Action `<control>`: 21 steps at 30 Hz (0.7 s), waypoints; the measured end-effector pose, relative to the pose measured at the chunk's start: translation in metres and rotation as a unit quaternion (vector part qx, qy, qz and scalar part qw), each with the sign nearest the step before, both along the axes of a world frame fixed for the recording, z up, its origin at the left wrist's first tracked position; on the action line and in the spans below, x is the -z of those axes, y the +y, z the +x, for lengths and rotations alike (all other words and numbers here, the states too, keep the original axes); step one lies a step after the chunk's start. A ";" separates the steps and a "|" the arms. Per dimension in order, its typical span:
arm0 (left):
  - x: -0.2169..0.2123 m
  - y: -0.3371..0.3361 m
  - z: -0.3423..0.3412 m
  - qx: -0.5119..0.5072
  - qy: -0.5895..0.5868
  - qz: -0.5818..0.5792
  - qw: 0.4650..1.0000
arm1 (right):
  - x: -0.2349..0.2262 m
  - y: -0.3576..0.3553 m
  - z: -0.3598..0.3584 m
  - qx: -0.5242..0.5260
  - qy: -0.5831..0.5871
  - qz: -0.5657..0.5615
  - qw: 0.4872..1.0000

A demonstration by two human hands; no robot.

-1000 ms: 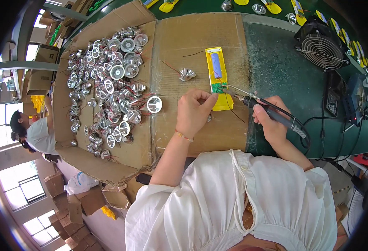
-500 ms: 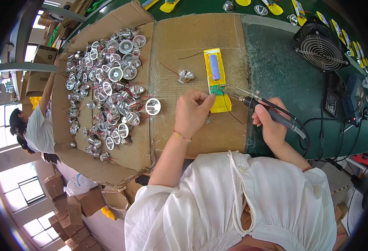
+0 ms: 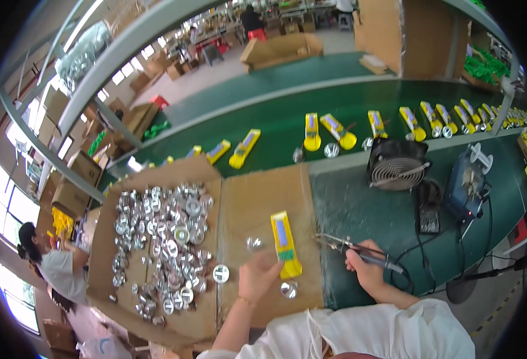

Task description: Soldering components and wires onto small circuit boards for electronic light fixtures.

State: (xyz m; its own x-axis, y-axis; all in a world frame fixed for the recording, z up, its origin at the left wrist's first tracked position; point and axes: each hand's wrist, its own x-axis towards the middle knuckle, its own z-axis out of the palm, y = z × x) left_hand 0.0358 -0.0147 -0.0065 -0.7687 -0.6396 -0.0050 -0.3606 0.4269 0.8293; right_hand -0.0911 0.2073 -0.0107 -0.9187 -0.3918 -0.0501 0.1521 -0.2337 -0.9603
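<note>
View tilted up since earlier; left hand (image 3: 257, 276) fingers spread beside yellow part (image 3: 285, 244); right hand (image 3: 365, 269) fingers grip soldering iron (image 3: 359, 251).

There is only one view, from a camera worn on the person's head, and it looks down and forward over the bench (image 3: 359, 209) from close above, so no second view shares the scene. The left hand (image 3: 257, 278) and the right hand (image 3: 365, 269) come in from the lower edge. Beyond both grips the view reaches the green conveyor (image 3: 287, 125) and the far hall, with straight edges bending toward the rim.
</note>
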 end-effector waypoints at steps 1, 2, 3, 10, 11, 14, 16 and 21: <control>-0.008 0.001 -0.001 0.041 -0.059 0.039 0.997 | 0.000 0.005 -0.002 0.015 0.000 0.009 1.000; -0.016 0.002 -0.006 0.081 -0.121 0.078 0.986 | 0.002 0.009 -0.007 0.025 0.009 0.023 0.999; -0.021 0.000 -0.013 0.085 -0.132 0.020 0.987 | 0.003 0.009 -0.009 0.029 0.016 0.017 0.999; -0.048 -0.082 -0.168 0.194 -0.088 -0.320 0.923 | 0.008 0.002 -0.021 0.048 -0.012 0.032 0.998; -0.035 -0.106 -0.195 0.181 -0.076 -0.305 0.932 | 0.006 0.000 -0.021 0.043 -0.013 0.040 0.998; -0.035 -0.144 -0.256 0.198 -0.141 -0.312 0.918 | 0.011 -0.001 -0.022 0.038 -0.002 0.055 0.998; -0.029 -0.162 -0.276 0.051 -0.068 -0.420 0.903 | 0.014 -0.002 -0.023 0.033 0.008 0.060 0.998; -0.015 -0.207 -0.274 -0.002 -0.263 -0.402 0.877 | 0.013 0.002 -0.021 0.039 0.012 0.075 0.996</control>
